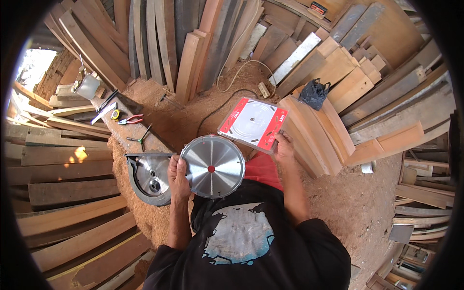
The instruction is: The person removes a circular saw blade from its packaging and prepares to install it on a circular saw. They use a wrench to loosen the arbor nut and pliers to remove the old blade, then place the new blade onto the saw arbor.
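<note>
My left hand (179, 178) grips a shiny circular saw blade (222, 157) by its left edge, thumb on the face. The blade has a red centre and is held in front of my lap. In my right hand (283, 146) is a flat red and white blade package (253, 118), pinched at its lower right corner and tilted. Left of the blade, partly behind my left hand, a circular saw (140, 181) shows its dark guard and a bare disc-shaped side with round fittings.
A plank (133, 121) at the left carries pliers (131, 119), a yellow tape measure (115, 114) and a green-handled T-shaped tool (139, 139). Stacked boards (72, 162) surround me. A black plastic bag (315, 93) lies on wood at the right. A power strip (264, 90) rests on sawdust.
</note>
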Motion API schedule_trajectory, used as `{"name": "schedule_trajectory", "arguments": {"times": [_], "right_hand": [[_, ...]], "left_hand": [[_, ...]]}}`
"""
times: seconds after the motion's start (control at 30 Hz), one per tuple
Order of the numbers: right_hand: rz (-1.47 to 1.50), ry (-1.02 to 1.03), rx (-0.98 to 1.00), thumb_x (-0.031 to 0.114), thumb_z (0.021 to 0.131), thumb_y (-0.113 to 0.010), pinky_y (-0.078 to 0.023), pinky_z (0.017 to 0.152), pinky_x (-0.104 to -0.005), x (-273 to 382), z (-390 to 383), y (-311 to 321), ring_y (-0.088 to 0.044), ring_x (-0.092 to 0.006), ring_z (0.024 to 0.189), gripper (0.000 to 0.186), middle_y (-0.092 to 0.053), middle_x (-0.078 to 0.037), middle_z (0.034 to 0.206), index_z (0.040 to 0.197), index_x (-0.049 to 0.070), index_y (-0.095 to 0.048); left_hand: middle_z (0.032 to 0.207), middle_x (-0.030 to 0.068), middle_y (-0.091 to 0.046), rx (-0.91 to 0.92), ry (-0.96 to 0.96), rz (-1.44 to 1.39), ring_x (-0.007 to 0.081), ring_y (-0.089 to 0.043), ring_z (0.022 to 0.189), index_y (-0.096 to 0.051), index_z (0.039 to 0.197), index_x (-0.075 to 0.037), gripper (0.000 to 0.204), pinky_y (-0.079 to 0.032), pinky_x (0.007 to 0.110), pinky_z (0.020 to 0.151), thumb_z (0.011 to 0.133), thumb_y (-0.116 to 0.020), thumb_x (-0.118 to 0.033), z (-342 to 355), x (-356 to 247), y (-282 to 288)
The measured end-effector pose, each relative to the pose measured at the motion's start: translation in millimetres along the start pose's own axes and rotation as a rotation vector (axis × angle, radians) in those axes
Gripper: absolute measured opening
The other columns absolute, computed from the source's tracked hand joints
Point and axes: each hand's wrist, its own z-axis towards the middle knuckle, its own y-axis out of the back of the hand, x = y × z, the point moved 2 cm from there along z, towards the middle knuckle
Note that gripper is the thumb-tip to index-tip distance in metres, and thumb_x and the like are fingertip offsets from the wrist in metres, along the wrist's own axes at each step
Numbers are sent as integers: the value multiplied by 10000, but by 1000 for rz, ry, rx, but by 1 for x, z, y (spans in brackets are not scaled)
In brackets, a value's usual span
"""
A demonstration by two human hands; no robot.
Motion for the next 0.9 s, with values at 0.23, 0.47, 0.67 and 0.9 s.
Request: {"name": "schedule_trajectory", "arguments": {"times": [0.23,0.47,0.67,0.9], "right_hand": [[50,-133,-63,-42,890,-624,-569,905,-342,-10,-7,7,-691,-167,978,282,-731,-47,1084,1152,41,-689],[-93,-69,-191,-31,938,-608,-592,850,-359,-8,-3,25,-708,-187,952,255,-735,-81,1094,1175,23,-687],[-120,-68,-291,-48,940,-591,-618,791,-375,-5,1,50,-727,-205,903,281,-742,-109,1070,1203,-11,-684],[-314,-30,-265,-19,984,-563,-591,808,-351,-22,15,59,-704,-193,904,260,-725,-112,1072,1220,-61,-663]], "left_hand": [[802,-78,-528,38,-22,106,14,-420,716,-584,947,-95,203,-354,193,654,1078,-580,-249,1,-3,-3],[842,-55,-588,56,19,2,18,-493,757,-578,937,-88,202,-421,206,687,1093,-543,-212,4,2,-6],[822,-69,-561,62,21,39,11,-475,747,-565,912,-107,234,-412,199,684,1108,-514,-225,11,14,0],[768,-98,-445,75,-11,89,9,-363,701,-516,859,-133,273,-312,199,628,1104,-524,-254,14,1,-10]]}}
